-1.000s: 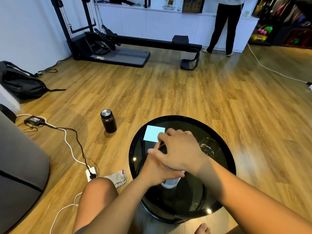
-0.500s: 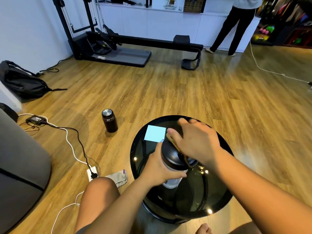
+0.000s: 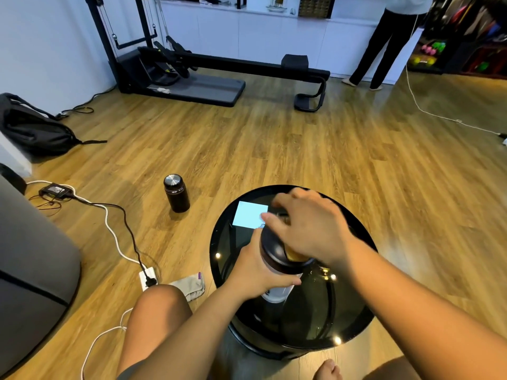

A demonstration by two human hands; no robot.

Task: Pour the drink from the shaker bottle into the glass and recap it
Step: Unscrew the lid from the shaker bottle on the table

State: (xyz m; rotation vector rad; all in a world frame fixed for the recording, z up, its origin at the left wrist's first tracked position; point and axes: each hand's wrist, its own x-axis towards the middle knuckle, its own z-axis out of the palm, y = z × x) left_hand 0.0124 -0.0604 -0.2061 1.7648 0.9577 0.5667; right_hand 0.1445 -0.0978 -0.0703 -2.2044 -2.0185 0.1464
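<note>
The shaker bottle stands upright on the round black glass table; it has a dark upper part and a pale base. My left hand is wrapped around its body. An amber opening shows at the top of the bottle. My right hand hovers over the top, its fingertips pinched on a small dark piece, apparently the cap. The glass is almost wholly hidden behind my right hand and wrist.
A pale blue card lies on the table's far left. On the floor are a black flask, a power strip with cables, and a cloth. A grey seat is at left. A person stands far back.
My right hand has come up off the bottle top and shifted right and away, uncovering the dark top and the amber opening. My left hand keeps its hold on the bottle.
</note>
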